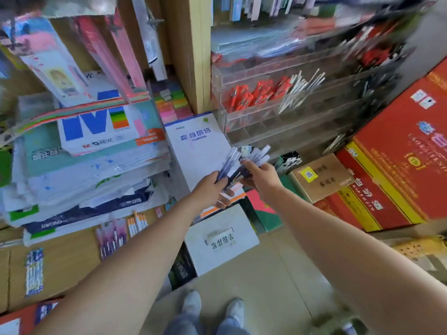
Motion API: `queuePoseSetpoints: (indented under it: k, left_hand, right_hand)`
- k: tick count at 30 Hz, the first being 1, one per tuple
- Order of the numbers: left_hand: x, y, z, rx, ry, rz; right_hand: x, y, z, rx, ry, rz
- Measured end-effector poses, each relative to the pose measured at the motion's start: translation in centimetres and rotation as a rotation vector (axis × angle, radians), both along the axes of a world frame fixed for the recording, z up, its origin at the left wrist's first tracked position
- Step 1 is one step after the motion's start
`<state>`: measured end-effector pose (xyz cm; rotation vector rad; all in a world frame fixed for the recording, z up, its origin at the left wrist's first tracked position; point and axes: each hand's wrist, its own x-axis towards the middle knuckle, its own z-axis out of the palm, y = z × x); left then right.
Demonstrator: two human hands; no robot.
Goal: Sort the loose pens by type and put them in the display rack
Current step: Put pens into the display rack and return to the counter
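Two pale shoes [191, 303] stand on the floor, closest to us. Two bare arms reach out from there toward the shelves.

Both hands meet in the middle of the scene, on a bunch of pens [244, 160]. The left hand [212, 187] has its fingers curled round the near ends of the pens and holds the bunch. The right hand [260, 176] comes in from the right, and its fingers pinch some of the pens. It looks like it is picking out one kind. The pens are dark blue with see-through tops, and they spread out like a fan.

The clear display rack [278, 112] is just beyond the hands, a little to the right. It already has red pens [254, 94] in one part and thin white pens [302, 85] in the part to the right of them. The picture is blurry, so I cannot tell what is in the lower rows.

A white pad [198, 139] with blue writing lies to the left of the rack. Big red boxes [399, 153] are stacked on the right.

I think pens like these are light, stiff and smooth, so they can slip out of a loose bunch. It would be best to hold each one at the middle of its body, not by the cap, because a cap might pull off. The left hand should keep a snug hold so the others do not fall.
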<state>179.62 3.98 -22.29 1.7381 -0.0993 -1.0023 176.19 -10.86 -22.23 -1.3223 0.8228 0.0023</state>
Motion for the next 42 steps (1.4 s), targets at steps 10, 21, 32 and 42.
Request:
queuePoseSetpoints:
  k: [10, 21, 32, 42]
  left_hand:
    - [5.3, -9.6, 1.9, 0.086, -0.232, -0.197]
    - [10.0, -19.4, 2.8, 0.138, -0.278, -0.238]
    - [14.9, -34.5, 1.9, 0.191, -0.497, 0.078]
    - [16.6, -41.4, 2.2, 0.370, -0.510, 0.118]
  right_hand:
    - [3.4, -8.8, 1.9, 0.033, -0.025, -0.156]
    - [7.8, -19.0, 2.8, -0.030, -0.054, -0.109]
    - [14.7, -39.4, 4.1, -0.222, -0.025, -0.056]
    - [22.0, -49.1, 3.7, -0.250, -0.124, -0.106]
